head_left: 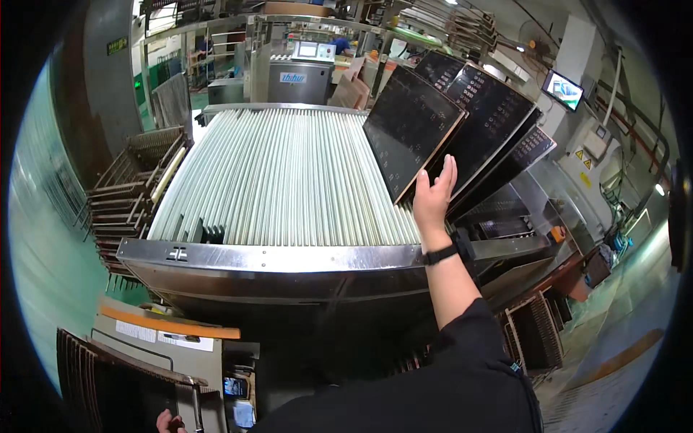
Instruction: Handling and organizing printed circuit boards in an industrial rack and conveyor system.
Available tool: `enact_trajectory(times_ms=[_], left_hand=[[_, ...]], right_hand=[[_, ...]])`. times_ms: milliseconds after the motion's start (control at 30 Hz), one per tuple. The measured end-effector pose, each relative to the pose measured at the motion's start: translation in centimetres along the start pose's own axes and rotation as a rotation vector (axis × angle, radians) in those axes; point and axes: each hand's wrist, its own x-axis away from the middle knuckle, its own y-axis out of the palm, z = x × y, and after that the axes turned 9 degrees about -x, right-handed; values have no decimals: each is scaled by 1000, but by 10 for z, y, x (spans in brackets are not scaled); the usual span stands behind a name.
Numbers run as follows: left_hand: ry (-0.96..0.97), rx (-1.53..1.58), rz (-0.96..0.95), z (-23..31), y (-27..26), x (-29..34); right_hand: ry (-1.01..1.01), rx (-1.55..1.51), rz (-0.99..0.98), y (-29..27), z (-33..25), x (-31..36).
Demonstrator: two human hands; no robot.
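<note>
Several black panels (491, 108): stood fanned and tilted just beyond the right hand and to its right, overlapping like leaning cards.
Nearest panel (413, 133): had its lower right edge beside the right hand; I judged it stiff, fairly light, its glossy face likely slippery and easily scratched, best held by its edges.
Right hand (435, 196): was spread, fingers straight and thumb apart; from where I stood, I couldn't tell whether it touched an edge.
Left hand (170, 422): was far from the right, mostly cut off; whether it gripped anything, I couldn't tell.
Slotted rack (81, 375): rose left of the left hand, dark and ribbed.
Pale rollers (289, 173): lay left of the right hand, slim, smooth, closely ranked rods.
Steel rail (303, 260): ran left from beside the right wrist, flat-faced and shiny.
Panel surfaces: looked smooth, rectangular, dotted with small marks, the edges coppery brown.
</note>
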Motion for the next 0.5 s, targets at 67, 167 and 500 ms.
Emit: enact_trajectory(times_ms=[67, 167, 500], left_hand=[[8, -46, -7, 11, 2, -3], [25, -119, -4, 16, 4, -6], [10, -193, 146, -7, 4, 1]], right_hand=[[37, 117, 6, 12, 26, -14], [123, 119, 70, 34, 66, -26], [-23, 459, -51, 70, 67, -60]])
